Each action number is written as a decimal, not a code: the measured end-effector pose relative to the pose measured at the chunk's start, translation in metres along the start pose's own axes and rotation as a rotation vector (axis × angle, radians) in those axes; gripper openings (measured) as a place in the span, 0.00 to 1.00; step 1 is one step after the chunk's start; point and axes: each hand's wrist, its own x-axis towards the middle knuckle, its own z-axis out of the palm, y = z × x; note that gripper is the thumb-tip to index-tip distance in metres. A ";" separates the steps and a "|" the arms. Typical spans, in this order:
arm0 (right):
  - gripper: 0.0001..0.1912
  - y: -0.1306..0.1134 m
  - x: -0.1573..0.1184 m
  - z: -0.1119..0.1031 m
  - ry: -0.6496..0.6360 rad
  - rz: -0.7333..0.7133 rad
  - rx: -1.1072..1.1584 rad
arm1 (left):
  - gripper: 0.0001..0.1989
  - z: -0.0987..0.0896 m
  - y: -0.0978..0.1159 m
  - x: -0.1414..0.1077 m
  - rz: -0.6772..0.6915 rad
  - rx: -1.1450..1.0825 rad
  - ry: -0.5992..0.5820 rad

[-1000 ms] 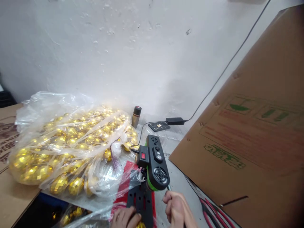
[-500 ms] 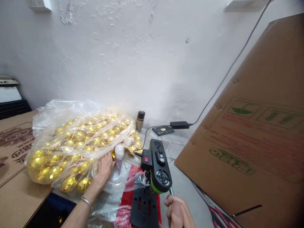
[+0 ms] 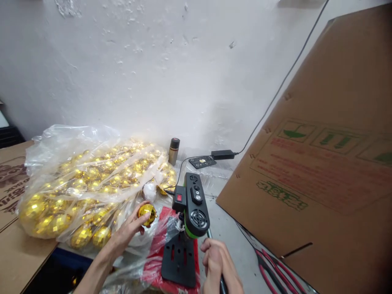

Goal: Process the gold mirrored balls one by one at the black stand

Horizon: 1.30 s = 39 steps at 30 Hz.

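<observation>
My left hand [image 3: 132,227] grips a shiny gold mirrored ball [image 3: 147,214] between thumb and fingers, just outside the clear plastic bag [image 3: 73,139] full of similar gold balls [image 3: 81,237]. Low in the view, my right hand [image 3: 219,263] is closed around a slim dark rod-like tool [image 3: 210,234]; its kind is unclear, and its upper end disappears behind the black device. This black device [image 3: 197,204], with round grilles, buttons and a red switch, stands between my hands on a slotted black base plate [image 3: 179,263].
Behind the device are a power adapter [image 3: 222,154], a flat black panel [image 3: 202,162] and a dark-capped bottle [image 3: 174,151]. A large cardboard box [image 3: 312,163] leans at right, with red-and-black handles [image 3: 272,271] below. Red plastic packaging [image 3: 154,261] lies under the base plate.
My left hand has come out of the bag's opening, lifting a gold ball toward the device. My right hand stays closed around the tool. The view has shifted slightly right.
</observation>
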 end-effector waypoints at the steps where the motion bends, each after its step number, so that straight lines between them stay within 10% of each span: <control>1: 0.23 0.001 0.000 -0.001 -0.010 -0.002 -0.003 | 0.41 0.006 -0.003 -0.011 -0.024 -0.095 -0.015; 14: 0.17 0.020 0.011 -0.023 -0.236 -0.243 -0.087 | 0.28 0.095 -0.056 -0.024 0.145 0.223 -0.008; 29: 0.18 0.009 -0.003 -0.017 -0.130 -0.067 -0.056 | 0.22 0.125 -0.061 -0.022 0.372 0.515 0.045; 39: 0.19 0.040 -0.011 -0.012 -0.013 -0.309 -0.063 | 0.20 0.127 -0.061 -0.023 0.359 0.536 0.013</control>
